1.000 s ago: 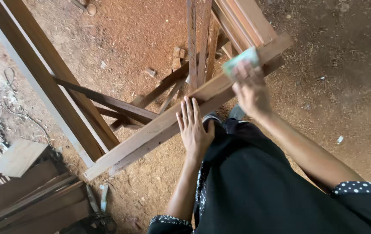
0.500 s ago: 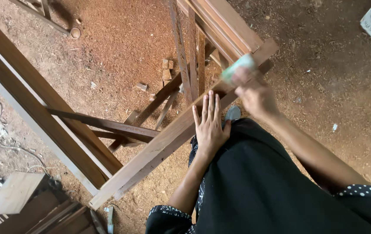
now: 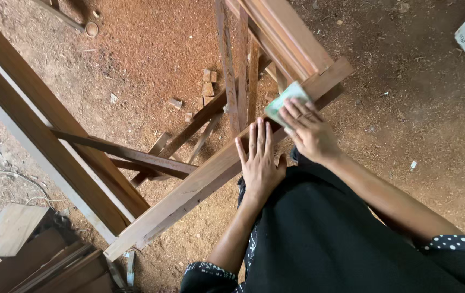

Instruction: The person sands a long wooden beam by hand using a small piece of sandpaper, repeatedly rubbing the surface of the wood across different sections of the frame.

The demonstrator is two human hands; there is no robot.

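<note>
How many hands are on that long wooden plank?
2. The left hand lies flat on the plank; the right hand, farther up, presses a pale green sheet onto it.

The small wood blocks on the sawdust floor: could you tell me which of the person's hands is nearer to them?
Left. The left hand lies flat on the plank, below the wood blocks; the right hand, pressing sandpaper, is farther off.
</note>
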